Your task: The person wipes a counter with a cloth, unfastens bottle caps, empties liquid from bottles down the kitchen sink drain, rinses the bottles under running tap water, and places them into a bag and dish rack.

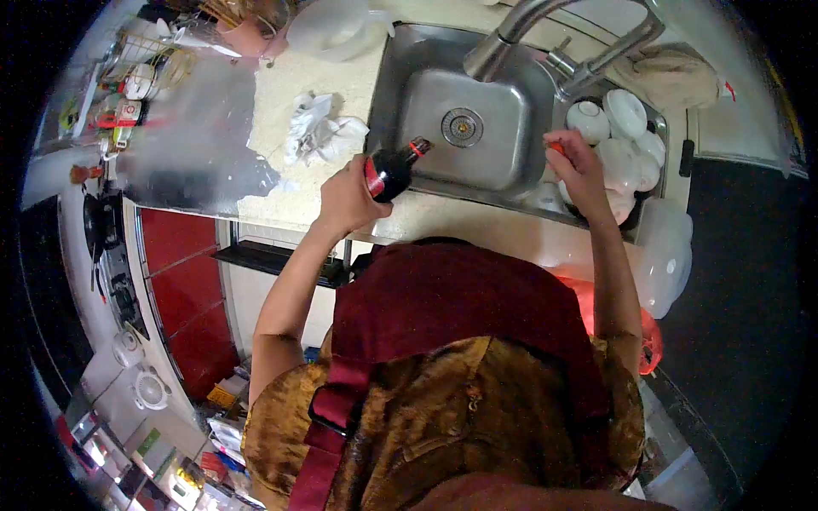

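Observation:
My left hand (pixel 348 201) is wrapped round a dark glass bottle (pixel 394 175) with a red label. The bottle leans over the sink's near left rim, and its neck points toward the sink basin (pixel 426 98). No cap shows on its mouth. Over the right side of the sink, my right hand (pixel 583 170) is closed, with a small red bottle cap (pixel 555 147) pinched between the fingertips. White bowls (pixel 625 115) are stacked just beyond that hand. A crumpled white cloth (pixel 319 132) lies on the counter left of the bottle.
A metal faucet (pixel 511 43) arches over the back of the sink. A translucent plastic bowl (pixel 328 30) stands at the back left. Several bottles and jars (pixel 128 111) line the far left. A beige cloth (pixel 665 77) lies behind the bowls, and a red bag (pixel 649 341) hangs at right.

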Available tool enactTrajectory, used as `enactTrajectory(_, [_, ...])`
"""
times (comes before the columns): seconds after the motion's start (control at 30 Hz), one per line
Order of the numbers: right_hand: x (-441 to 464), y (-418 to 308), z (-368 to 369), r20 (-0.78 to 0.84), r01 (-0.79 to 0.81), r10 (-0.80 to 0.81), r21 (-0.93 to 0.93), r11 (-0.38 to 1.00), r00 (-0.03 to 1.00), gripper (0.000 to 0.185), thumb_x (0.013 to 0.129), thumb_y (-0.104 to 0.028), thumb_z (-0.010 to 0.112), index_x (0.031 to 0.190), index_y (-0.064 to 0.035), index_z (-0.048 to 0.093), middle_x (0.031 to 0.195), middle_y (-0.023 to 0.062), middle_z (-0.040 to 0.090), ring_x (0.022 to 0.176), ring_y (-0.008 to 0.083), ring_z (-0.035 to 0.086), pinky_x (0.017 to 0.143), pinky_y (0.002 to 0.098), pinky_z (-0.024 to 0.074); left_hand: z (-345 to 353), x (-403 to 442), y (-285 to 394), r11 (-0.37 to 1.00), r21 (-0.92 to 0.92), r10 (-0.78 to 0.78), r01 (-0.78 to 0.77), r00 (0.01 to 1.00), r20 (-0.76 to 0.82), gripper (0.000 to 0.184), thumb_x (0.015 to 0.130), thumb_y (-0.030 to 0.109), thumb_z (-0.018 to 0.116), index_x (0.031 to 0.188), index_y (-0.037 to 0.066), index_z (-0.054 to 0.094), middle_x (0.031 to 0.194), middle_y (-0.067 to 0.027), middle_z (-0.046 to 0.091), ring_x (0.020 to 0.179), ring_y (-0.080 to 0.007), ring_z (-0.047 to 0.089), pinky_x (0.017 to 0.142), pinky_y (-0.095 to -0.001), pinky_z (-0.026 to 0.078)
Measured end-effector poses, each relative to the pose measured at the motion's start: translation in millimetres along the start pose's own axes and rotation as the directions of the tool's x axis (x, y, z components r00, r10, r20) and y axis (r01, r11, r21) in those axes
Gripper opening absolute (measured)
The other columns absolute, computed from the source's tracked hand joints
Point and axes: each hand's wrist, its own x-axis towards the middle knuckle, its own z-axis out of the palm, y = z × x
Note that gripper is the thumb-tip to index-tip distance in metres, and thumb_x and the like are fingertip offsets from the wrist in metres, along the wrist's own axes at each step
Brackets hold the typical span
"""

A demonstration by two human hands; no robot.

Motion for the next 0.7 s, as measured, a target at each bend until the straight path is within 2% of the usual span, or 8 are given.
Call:
enactTrajectory(0.07, [-1.9,13.3,-2.5,-0.017,0.018,-0.017,0.019,1.0,1.0,0.024,0.088,-0.017,0.061,0.108,-0.0069,0.058,0.082,-0.0007,0.056,0.071,0.0087,0.053,0.062,0.023,0.0438,3.2,6.3,-2.4,0.992,0.106,-0.078,0.07,0.995,0.07,0.068,0.054,0.029,0.081,0.11,0.007,0.049,0.088,-0.0173,0.065,0.082,-0.0366,0.064,0.071,-0.0417,0.05])
enactTrajectory(0.1, [-2.2,17.2,-2.0,-0.034,0.024,-0.023,0.035,0.999,0.999,0.024,0.087,-0.018,0.061,0.108,-0.007,0.058,0.082,-0.0006,0.056,0.07,0.0089,0.053,0.061,0.0233,0.044,3.7,7.4,-4.2,0.99,0.139,-0.048,0.039,0.997,0.067,0.063,0.054,0.032,0.076,0.103,0.004,0.048,0.09,-0.0173,0.064,0.082,-0.034,0.064,0.073,-0.0412,0.051])
enactTrajectory(0.13, [-2.8,20.2,-2.4,-0.052,0.032,-0.029,0.051,0.998,0.998,0.024,0.087,-0.018,0.061,0.108,-0.007,0.058,0.082,-0.0004,0.056,0.07,0.0092,0.054,0.06,0.0236,0.0442,2.5,9.5,-5.9,0.983,0.179,-0.065,0.044,0.992,0.11,0.064,0.054,0.032,0.076,0.104,0.003,0.048,0.09,-0.0176,0.064,0.082,-0.034,0.064,0.072,-0.0412,0.051])
enactTrajectory(0.23, [-2.9,16.0,-7.9,-0.06,-0.075,0.076,0.01,0.997,0.995,0.023,0.087,-0.017,0.061,0.107,-0.0069,0.059,0.085,0.0007,0.057,0.074,0.0097,0.054,0.064,0.0239,0.0452,-2.6,15.0,-7.5,0.95,0.311,-0.089,0.028,0.979,0.183,0.065,0.054,0.032,0.076,0.104,0.001,0.047,0.089,-0.0188,0.063,0.082,-0.0338,0.065,0.071,-0.0412,0.052])
enactTrajectory(0.43, [11.8,22.2,-15.0,-0.047,0.061,-0.061,-0.021,0.998,0.997,0.021,0.086,-0.018,0.061,0.104,-0.0062,0.06,0.087,0.0015,0.058,0.079,0.0109,0.055,0.072,0.0249,0.0455,-11.4,22.7,-5.2,0.909,0.415,-0.054,-0.048,0.971,0.231,0.061,0.058,0.032,0.075,0.104,0.002,0.046,0.089,-0.0185,0.063,0.081,-0.0342,0.065,0.073,-0.0407,0.052])
enactTrajectory(0.53, [16.6,11.0,-19.3,0.003,0.078,-0.078,-0.1,0.992,0.997,0.02,0.087,-0.016,0.061,0.104,-0.0059,0.059,0.089,0.0016,0.058,0.081,0.0112,0.055,0.073,0.0261,0.046,-14.9,27.6,-4.1,0.878,0.461,0.015,-0.128,0.97,0.241,0.062,0.059,0.032,0.075,0.105,0.002,0.046,0.088,-0.0181,0.063,0.08,-0.0341,0.065,0.073,-0.0408,0.052])
enactTrajectory(0.63, [22.6,11.1,-18.9,0.003,0.089,-0.089,-0.038,0.995,0.996,0.019,0.087,-0.015,0.062,0.104,-0.0058,0.059,0.089,0.0021,0.059,0.083,0.0111,0.055,0.075,0.0264,0.0462,-19.2,33.6,1.4,0.836,0.526,0.015,-0.158,0.964,0.265,0.061,0.059,0.031,0.075,0.105,0.002,0.046,0.086,-0.0171,0.063,0.08,-0.0332,0.065,0.072,-0.0401,0.053])
enactTrajectory(0.7, [25.9,13.8,-21.6,0.016,0.125,-0.124,-0.078,0.989,0.992,0.019,0.088,-0.009,0.059,0.106,-0.005,0.057,0.089,-0.0015,0.055,0.081,0.006,0.051,0.071,0.0213,0.0427,-22.9,37.1,7.0,0.811,0.559,0.01,-0.169,0.961,0.275,0.061,0.059,0.03,0.076,0.105,0.002,0.045,0.085,-0.0166,0.064,0.08,-0.0318,0.066,0.071,-0.039,0.053])
